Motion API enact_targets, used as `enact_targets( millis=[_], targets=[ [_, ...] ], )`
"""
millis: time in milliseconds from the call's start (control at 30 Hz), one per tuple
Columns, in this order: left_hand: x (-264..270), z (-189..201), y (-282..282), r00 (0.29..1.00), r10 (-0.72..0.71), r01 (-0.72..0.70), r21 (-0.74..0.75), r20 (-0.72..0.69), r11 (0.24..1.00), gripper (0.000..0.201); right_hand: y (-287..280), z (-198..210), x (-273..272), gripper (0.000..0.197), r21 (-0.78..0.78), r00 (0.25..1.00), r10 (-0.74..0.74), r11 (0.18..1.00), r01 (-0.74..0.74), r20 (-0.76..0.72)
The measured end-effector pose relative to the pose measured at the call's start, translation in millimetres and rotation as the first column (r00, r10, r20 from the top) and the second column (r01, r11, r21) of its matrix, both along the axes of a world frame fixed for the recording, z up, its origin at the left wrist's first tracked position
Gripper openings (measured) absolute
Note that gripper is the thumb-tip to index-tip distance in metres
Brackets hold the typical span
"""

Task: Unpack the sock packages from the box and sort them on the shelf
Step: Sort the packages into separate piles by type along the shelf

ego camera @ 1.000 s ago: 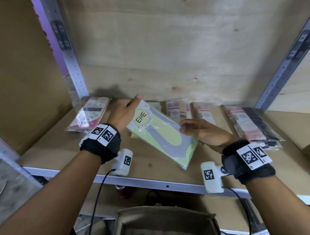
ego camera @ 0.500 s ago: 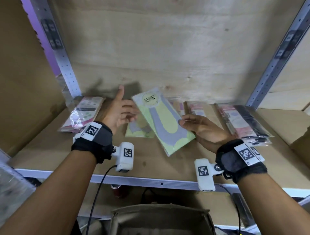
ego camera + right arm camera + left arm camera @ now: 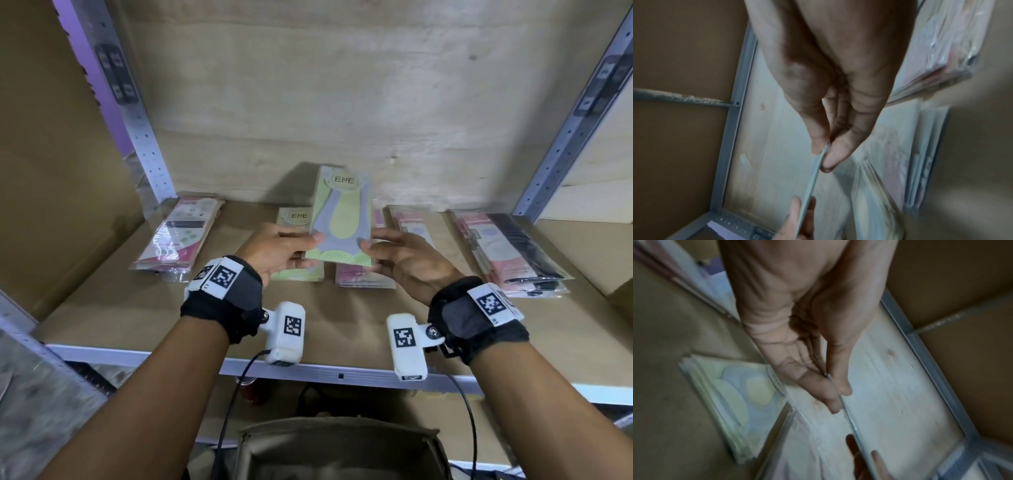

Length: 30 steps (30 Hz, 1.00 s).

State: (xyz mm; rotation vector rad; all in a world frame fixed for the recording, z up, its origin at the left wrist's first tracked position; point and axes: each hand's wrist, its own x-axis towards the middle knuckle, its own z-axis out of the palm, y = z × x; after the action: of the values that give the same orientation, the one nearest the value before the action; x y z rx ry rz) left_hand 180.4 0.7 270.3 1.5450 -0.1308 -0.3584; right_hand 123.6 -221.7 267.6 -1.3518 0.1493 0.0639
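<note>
Dim warm indoor light, soft shadows, wide-angle edge bending (wrist views motion-blurred, murky)

Between my two grips I hold a flat green sock package (image 3: 342, 219) with a grey sock shape and a round "ENE" label at its far end, lifted clear of the shelf (image 3: 102, 308) and pointing away from me. Just under my left grip lies a matching green package (image 3: 296, 219); under my right, a pink stack (image 3: 363, 279). More pink packages lie further right (image 3: 507, 253) and well to the left (image 3: 178, 236).
</note>
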Motion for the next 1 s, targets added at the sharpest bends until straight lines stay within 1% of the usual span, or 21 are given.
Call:
enact_targets(
  millis=[33, 100, 133, 167, 233, 267, 300, 367, 433, 467, 500, 533, 600, 667, 733, 800, 867, 933, 1000],
  targets=[
    [2, 1, 2, 1.000, 0.008, -0.010, -0.039, -0.029, 0.999, 0.010, 1, 0, 2, 0.027, 0.038, 1.000, -0.023, 0.999, 0.023, -0.002],
    [9, 2, 7, 0.997, 0.014, -0.022, -0.105, -0.082, 0.994, 0.006, 5, 0, 6, 0.017, 0.103, 0.998, -0.061, 0.993, 0.062, -0.009],
    [12, 2, 9, 0.995, 0.014, -0.025, -0.116, -0.096, 0.993, 0.005, 8, 0, 10, 0.013, 0.103, 0.997, -0.071, 0.992, 0.073, -0.017],
    [16, 2, 12, 0.995, 0.016, -0.027, -0.105, -0.098, 0.994, 0.006, 12, 0, 14, 0.014, 0.075, 0.997, -0.079, 0.994, 0.081, -0.022],
    [23, 2, 17, 0.996, 0.049, -0.052, -0.030, -0.081, 0.998, 0.012, 20, 1, 27, 0.025, -0.051, 0.995, -0.100, 0.994, 0.098, -0.025],
    [28, 1, 21, 0.994, 0.090, -0.088, 0.031, -0.056, 0.996, 0.015, 25, 2, 35, 0.026, -0.135, 0.995, -0.101, 0.986, 0.097, -0.022],
    [32, -1, 25, 0.990, 0.138, -0.135, 0.100, -0.018, 0.986, 0.018, 29, 3, 43, 0.022, -0.222, 0.995, -0.094, 0.971, 0.088, -0.016],
    [40, -5, 34, 0.979, 0.200, -0.205, 0.207, 0.048, 0.956, 0.020, 37, 3, 60, 0.016, -0.406, 0.997, -0.077, 0.912, 0.059, -0.028],
    [44, -11, 43, 0.973, 0.226, -0.228, 0.258, 0.039, 0.939, 0.020, 42, 1, 74, 0.017, -0.558, 0.995, -0.056, 0.830, 0.002, -0.080],
    [45, -13, 47, 0.971, 0.239, -0.237, 0.271, 0.026, 0.933, 0.018, 43, -1, 79, 0.017, -0.603, 0.993, -0.048, 0.797, -0.027, -0.107],
    [46, -14, 49, 0.967, 0.254, -0.249, 0.282, 0.020, 0.927, 0.016, 44, -3, 82, 0.015, -0.621, 0.991, -0.049, 0.783, -0.042, -0.128],
    [48, -14, 50, 0.963, 0.270, -0.263, 0.295, 0.019, 0.919, 0.014, 46, -5, 83, 0.014, -0.612, 0.987, -0.060, 0.790, -0.044, -0.148],
    [53, -15, 53, 0.953, 0.304, -0.293, 0.302, 0.013, 0.907, 0.020, 50, -8, 84, 0.016, -0.543, 0.980, -0.075, 0.839, -0.038, -0.185],
    [56, -17, 54, 0.946, 0.325, -0.310, 0.310, 0.004, 0.899, 0.024, 57, -7, 82, 0.017, -0.442, 0.972, -0.061, 0.896, -0.046, -0.226],
    [54, -19, 53, 0.952, 0.304, -0.294, 0.379, 0.036, 0.877, 0.023, 63, -6, 80, 0.017, -0.401, 0.966, -0.045, 0.914, -0.063, -0.253],
    [49, -21, 50, 0.969, 0.242, -0.235, 0.436, 0.040, 0.869, 0.033, 68, -5, 79, 0.018, -0.445, 0.960, -0.052, 0.892, -0.079, -0.276],
    [44, -22, 46, 0.982, 0.187, -0.172, 0.466, 0.015, 0.868, 0.038, 72, -6, 81, 0.020, -0.539, 0.956, -0.070, 0.836, -0.100, -0.285],
    [41, -22, 43, 0.987, 0.163, -0.148, 0.500, 0.014, 0.853, 0.035, 76, -7, 81, 0.021, -0.599, 0.954, -0.106, 0.796, -0.088, -0.280],
    [40, -20, 41, 0.988, 0.151, -0.141, 0.526, 0.024, 0.839, 0.028, 79, -5, 80, 0.030, -0.666, 0.957, -0.125, 0.741, -0.085, -0.262]
  ],
)
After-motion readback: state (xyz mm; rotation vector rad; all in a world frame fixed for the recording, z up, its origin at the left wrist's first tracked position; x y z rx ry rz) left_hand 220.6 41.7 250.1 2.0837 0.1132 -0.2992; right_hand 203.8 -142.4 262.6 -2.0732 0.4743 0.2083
